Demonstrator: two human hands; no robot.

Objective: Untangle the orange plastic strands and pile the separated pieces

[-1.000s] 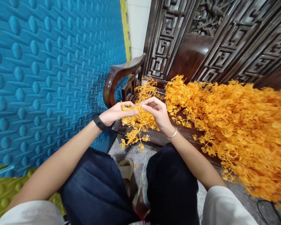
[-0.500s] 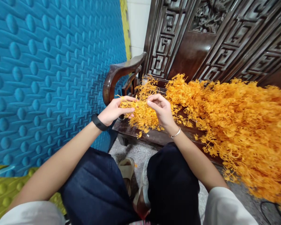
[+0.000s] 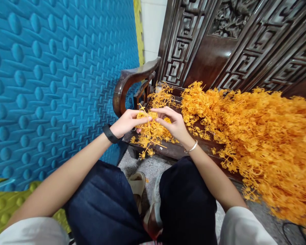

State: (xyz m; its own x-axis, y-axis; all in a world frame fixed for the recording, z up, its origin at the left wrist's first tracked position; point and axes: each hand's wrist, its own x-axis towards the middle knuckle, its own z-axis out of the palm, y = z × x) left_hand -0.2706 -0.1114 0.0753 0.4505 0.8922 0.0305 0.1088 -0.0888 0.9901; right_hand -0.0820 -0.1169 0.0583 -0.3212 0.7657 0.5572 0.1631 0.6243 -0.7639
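Thin orange-yellow plastic sprigs point(image 3: 148, 136), branching and flower-like, hang between my two hands over the front edge of the bench. My left hand point(image 3: 129, 121), with a black band at the wrist, has its thumb and fingers closed round them. From the other side my right hand point(image 3: 172, 122), wearing a bracelet, reaches its fingertips to the same sprigs, thumb and index drawn near each other. What exactly lies between those right fingertips is too small to make out. A loose cluster of similar sprigs point(image 3: 162, 97) lies on the seat just behind.
A large heap of orange sprigs point(image 3: 267, 136) spreads over the right of the dark wooden bench point(image 3: 165, 151). Its curved armrest point(image 3: 119, 92) stands beyond my left hand. Blue foam matting point(image 3: 53, 85) rises on the left. A cable point(image 3: 293, 231) lies at lower right.
The sprigs in my left hand have turned and now hang lower toward me. My right hand has moved slightly down and left, its fingers stretching further over them.
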